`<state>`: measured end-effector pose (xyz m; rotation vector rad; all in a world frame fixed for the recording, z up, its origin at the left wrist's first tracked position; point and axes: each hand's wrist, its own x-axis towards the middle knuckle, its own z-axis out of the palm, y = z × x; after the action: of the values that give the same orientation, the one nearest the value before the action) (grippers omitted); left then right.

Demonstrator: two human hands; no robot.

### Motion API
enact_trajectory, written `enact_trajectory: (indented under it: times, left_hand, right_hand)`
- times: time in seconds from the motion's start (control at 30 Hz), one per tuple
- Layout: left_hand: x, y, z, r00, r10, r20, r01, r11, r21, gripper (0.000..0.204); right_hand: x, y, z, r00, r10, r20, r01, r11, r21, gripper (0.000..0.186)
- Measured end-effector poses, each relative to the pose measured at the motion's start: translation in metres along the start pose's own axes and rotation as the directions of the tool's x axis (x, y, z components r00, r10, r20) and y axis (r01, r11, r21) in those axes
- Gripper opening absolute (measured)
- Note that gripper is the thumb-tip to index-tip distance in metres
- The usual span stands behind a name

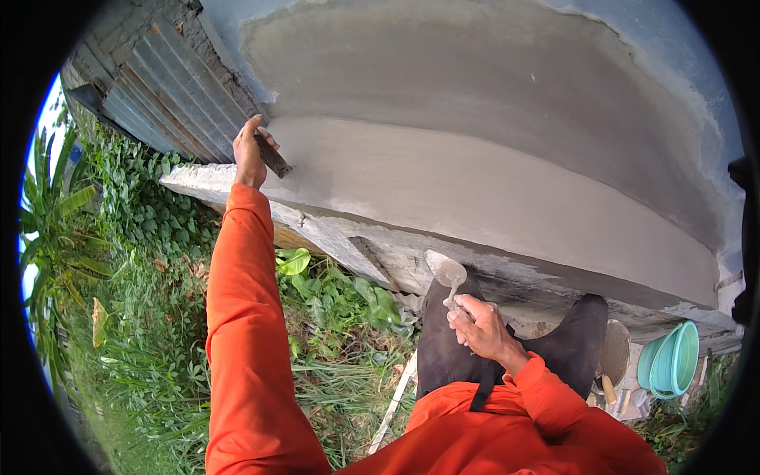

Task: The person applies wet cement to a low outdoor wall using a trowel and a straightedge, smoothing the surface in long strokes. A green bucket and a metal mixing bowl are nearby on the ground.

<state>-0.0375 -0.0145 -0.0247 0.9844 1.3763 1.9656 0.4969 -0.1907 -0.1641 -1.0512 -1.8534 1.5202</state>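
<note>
With my left arm stretched far out, my left hand (251, 158) is closed round a dark brown block (273, 154). Whether it is a float or a brush I cannot tell. The block's lower end rests at the left end of a smooth, plastered grey ledge (443, 170). Close in front of my body, my right hand (481, 326) grips a small trowel (447, 269) by its handle. The trowel's blade points away from me, below the ledge's front edge, and looks coated with grey mortar.
Behind the ledge rises a wall (475, 71) with a darker, damp-looking plaster patch. Corrugated metal sheets (170, 91) stand at the far left. Teal buckets (673, 360) and a round container (613, 352) sit low on my right. Grass and leafy plants (150, 348) cover the left ground.
</note>
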Motion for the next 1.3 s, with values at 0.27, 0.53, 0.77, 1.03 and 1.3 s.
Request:
enact_trajectory:
  times: [0.27,0.53,0.77,1.03,1.3]
  left_hand:
    - [0.002,0.005,-0.005,0.997,-0.068,0.041,0.067,0.998,0.018,0.025]
    - [0.001,0.01,-0.01,0.989,-0.108,0.101,0.103,0.993,0.051,0.031]
    - [0.006,0.028,-0.016,0.934,-0.29,0.208,0.283,0.957,0.063,0.03]
    - [0.008,0.036,-0.022,0.9,-0.363,0.24,0.328,0.928,0.176,0.03]
    - [0.013,0.031,-0.023,0.912,-0.335,0.237,0.302,0.939,0.162,0.029]
  right_hand:
    - [0.102,-0.028,0.056,0.97,-0.203,0.13,0.234,0.922,-0.309,0.034]
    - [0.131,-0.02,0.077,0.99,-0.029,0.137,0.076,0.934,-0.349,0.032]
    - [0.16,-0.019,0.107,0.946,-0.307,0.102,0.323,0.908,-0.268,0.034]
    - [0.191,-0.048,0.153,0.942,0.075,0.327,0.003,0.973,-0.23,0.031]
    - [0.27,-0.107,0.226,0.932,-0.308,0.194,0.358,0.868,-0.343,0.038]
